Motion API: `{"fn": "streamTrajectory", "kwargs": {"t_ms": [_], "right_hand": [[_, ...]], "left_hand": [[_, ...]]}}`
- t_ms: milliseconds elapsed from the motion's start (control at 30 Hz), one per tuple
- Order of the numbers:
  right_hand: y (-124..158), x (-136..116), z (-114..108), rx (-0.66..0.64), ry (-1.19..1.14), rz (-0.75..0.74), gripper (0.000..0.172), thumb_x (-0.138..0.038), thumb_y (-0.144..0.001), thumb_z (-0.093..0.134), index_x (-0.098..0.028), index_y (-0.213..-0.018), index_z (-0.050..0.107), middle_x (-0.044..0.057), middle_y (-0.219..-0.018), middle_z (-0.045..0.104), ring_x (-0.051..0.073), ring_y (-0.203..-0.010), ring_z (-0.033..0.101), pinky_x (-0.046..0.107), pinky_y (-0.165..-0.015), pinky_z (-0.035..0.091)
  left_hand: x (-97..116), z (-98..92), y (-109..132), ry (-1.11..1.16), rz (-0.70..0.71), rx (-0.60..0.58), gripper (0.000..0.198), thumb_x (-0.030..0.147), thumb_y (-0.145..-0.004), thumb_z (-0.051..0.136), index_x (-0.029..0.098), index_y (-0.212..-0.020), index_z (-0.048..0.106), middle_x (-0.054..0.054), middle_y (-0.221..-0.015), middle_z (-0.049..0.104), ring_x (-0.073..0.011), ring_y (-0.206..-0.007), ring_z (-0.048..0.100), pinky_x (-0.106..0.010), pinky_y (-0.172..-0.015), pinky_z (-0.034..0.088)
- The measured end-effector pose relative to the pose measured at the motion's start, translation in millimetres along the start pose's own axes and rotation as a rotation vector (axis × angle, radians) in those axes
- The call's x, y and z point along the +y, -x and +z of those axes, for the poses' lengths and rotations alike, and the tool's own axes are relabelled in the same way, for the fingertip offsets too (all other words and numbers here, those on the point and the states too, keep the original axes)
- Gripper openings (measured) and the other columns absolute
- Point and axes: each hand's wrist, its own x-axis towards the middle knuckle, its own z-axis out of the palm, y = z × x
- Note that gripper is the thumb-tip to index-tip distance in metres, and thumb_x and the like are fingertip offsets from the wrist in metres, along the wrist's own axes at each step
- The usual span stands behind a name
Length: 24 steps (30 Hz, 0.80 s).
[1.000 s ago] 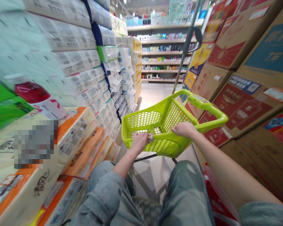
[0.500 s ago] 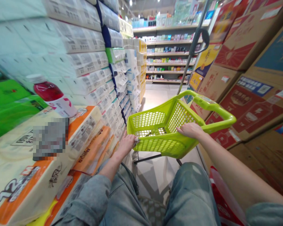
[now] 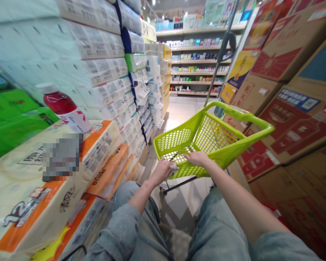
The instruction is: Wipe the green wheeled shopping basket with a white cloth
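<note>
Nearer my left hand (image 3: 162, 170) than before, my right hand (image 3: 199, 158) touches the near edge of a lime-green plastic lattice cart (image 3: 229, 154) on pale tiles (image 3: 179, 203), grip unclear; my left holds a crumpled white wad (image 3: 174, 166).

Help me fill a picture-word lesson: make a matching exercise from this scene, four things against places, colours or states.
Things:
1. Left hand
2. Bottle
3. Cart basket
4. Printed cartons

Descriptions:
A. lime green
B. stacked along the picture's right side
C. holding a crumpled white wad
D. standing on a cream-and-orange pack

Pairs: 1-C, 2-D, 3-A, 4-B
</note>
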Motion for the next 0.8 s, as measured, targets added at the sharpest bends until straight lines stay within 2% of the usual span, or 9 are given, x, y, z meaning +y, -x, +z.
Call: {"fn": "streamTrajectory", "kwargs": {"t_ms": [100, 200, 333, 400, 467, 533, 600, 700, 800], "right_hand": [[3, 11, 1, 0.018, 0.013, 0.017, 0.073, -0.055, -0.09, 0.01, -0.013, -0.096, 0.07, 0.017, -0.104, 0.067, 0.027, -0.1, 0.061, 0.036, -0.081, 0.044], [4, 18, 2, 0.011, 0.011, 0.032, 0.068, -0.051, -0.09, 0.013, -0.013, -0.095, 0.07, 0.016, -0.103, 0.067, 0.027, -0.099, 0.061, 0.034, -0.077, 0.046], [3, 21, 4, 0.018, 0.028, 0.042, 0.063, -0.046, -0.09, 0.016, -0.013, -0.093, 0.07, 0.015, -0.102, 0.067, 0.027, -0.096, 0.062, 0.034, -0.075, 0.046], [3, 21, 5, 0.03, 0.033, 0.037, 0.062, -0.044, -0.091, 0.017, -0.013, -0.092, 0.07, 0.015, -0.101, 0.068, 0.027, -0.095, 0.062, 0.034, -0.075, 0.046], [3, 20, 5, 0.044, 0.031, 0.044, 0.061, -0.043, -0.091, 0.018, -0.013, -0.092, 0.071, 0.016, -0.101, 0.068, 0.026, -0.095, 0.062, 0.034, -0.074, 0.046], [4, 18, 5, 0.056, 0.027, 0.058, 0.06, -0.043, -0.09, 0.018, -0.014, -0.092, 0.071, 0.016, -0.101, 0.068, 0.026, -0.095, 0.062, 0.033, -0.074, 0.046], [5, 16, 5, 0.066, 0.029, 0.066, 0.06, -0.044, -0.091, 0.018, -0.014, -0.092, 0.071, 0.016, -0.1, 0.068, 0.026, -0.095, 0.062, 0.033, -0.074, 0.046], [6, 15, 4, 0.069, 0.038, 0.067, 0.062, -0.044, -0.091, 0.018, -0.012, -0.093, 0.071, 0.017, -0.099, 0.068, 0.026, -0.096, 0.062, 0.033, -0.076, 0.046], [7, 14, 4, 0.066, 0.055, 0.06, 0.065, -0.047, -0.091, 0.016, -0.012, -0.094, 0.07, 0.017, -0.099, 0.068, 0.027, -0.096, 0.062, 0.033, -0.077, 0.046]], "left_hand": [[5, 2.8, 0, 0.241, -0.141, 0.099, 0.023, 0.031, -0.089, 0.037, 0.018, -0.091, 0.056, -0.005, -0.091, 0.062, -0.0178, -0.091, 0.056, -0.035, -0.095, 0.038], [9, 3.0, 6, 0.449, -0.384, 0.314, 0.029, 0.036, -0.092, 0.031, 0.018, -0.096, 0.053, -0.004, -0.089, 0.061, -0.0157, -0.085, 0.057, -0.028, -0.081, 0.045], [14, 13.3, 25, 0.343, -0.671, 0.656, 0.027, 0.039, -0.09, 0.035, 0.018, -0.096, 0.051, -0.007, -0.099, 0.055, -0.0179, -0.097, 0.053, -0.031, -0.089, 0.042], [18, 27.0, 36, 0.273, -0.824, 0.765, 0.025, 0.039, -0.088, 0.038, 0.018, -0.097, 0.05, -0.009, -0.102, 0.052, -0.0201, -0.101, 0.051, -0.035, -0.093, 0.04], [25, 44.8, 45, 0.315, -0.897, 0.803, 0.027, 0.039, -0.086, 0.043, 0.018, -0.101, 0.047, -0.01, -0.103, 0.052, -0.0209, -0.102, 0.051, -0.036, -0.092, 0.041], [34, 62.9, 49, 0.428, -0.888, 0.823, 0.031, 0.039, -0.083, 0.048, 0.018, -0.105, 0.043, -0.009, -0.104, 0.053, -0.0194, -0.099, 0.053, -0.034, -0.088, 0.043], [43, 77.2, 48, 0.521, -0.882, 0.785, 0.03, 0.039, -0.081, 0.051, 0.018, -0.1, 0.043, -0.006, -0.096, 0.055, -0.017, -0.088, 0.056, -0.03, -0.079, 0.046], [50, 89.1, 40, 0.595, -0.862, 0.714, 0.025, 0.04, -0.079, 0.054, 0.019, -0.089, 0.046, -0.002, -0.082, 0.056, -0.0145, -0.074, 0.056, -0.027, -0.069, 0.047], [46, 98.2, 35, 0.639, -0.855, 0.738, 0.023, 0.038, -0.079, 0.053, 0.018, -0.089, 0.051, -0.003, -0.084, 0.06, -0.0148, -0.076, 0.058, -0.028, -0.071, 0.048]]}}
